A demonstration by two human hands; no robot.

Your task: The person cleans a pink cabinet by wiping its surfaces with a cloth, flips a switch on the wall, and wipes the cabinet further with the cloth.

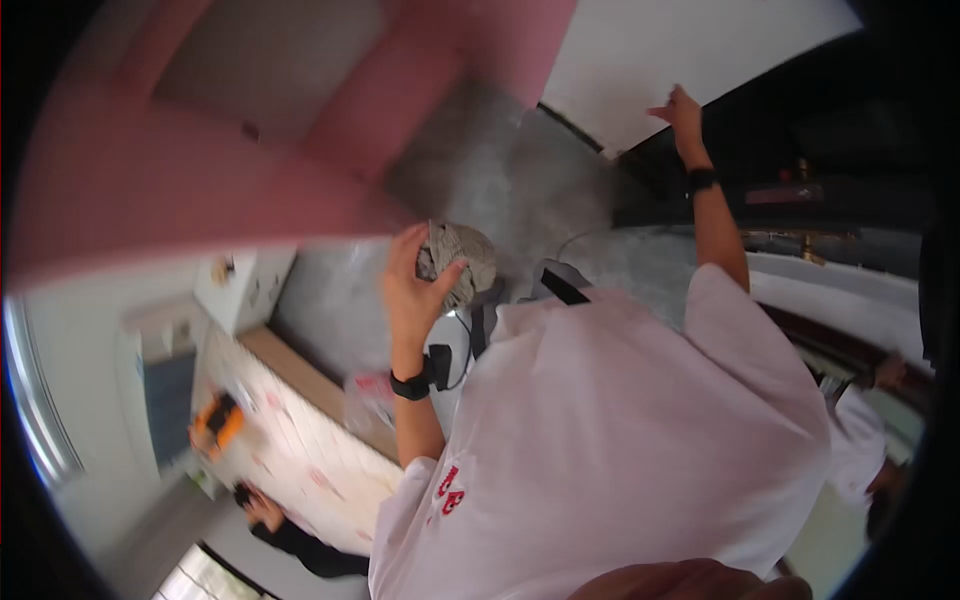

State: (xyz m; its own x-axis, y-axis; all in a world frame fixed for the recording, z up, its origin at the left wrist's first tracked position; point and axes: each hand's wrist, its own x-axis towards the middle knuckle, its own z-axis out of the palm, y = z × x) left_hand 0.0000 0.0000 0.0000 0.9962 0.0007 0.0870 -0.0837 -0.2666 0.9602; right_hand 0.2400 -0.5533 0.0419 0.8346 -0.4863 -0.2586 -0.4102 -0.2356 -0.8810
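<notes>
- Far left: pink panel (200,200), motion-blurred.
- Lower left: another person's hand (265,513), black sleeve, just beside patterned sheet (310,480).
- Left hand (410,285): fingers closed on crumpled grey-beige bundle (468,258), near pink panel's edge.
- Right hand (684,112): thumb spread, fingers open, near white panel (740,50) (contact: can't tell).

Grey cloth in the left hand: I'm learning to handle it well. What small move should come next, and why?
I'd probably gather the grey cloth more snugly into the left hand: it is bunched, its bulk bulges out of the grip, and it appears close to the edge of the pink panel, where a loose fold might catch.
</notes>
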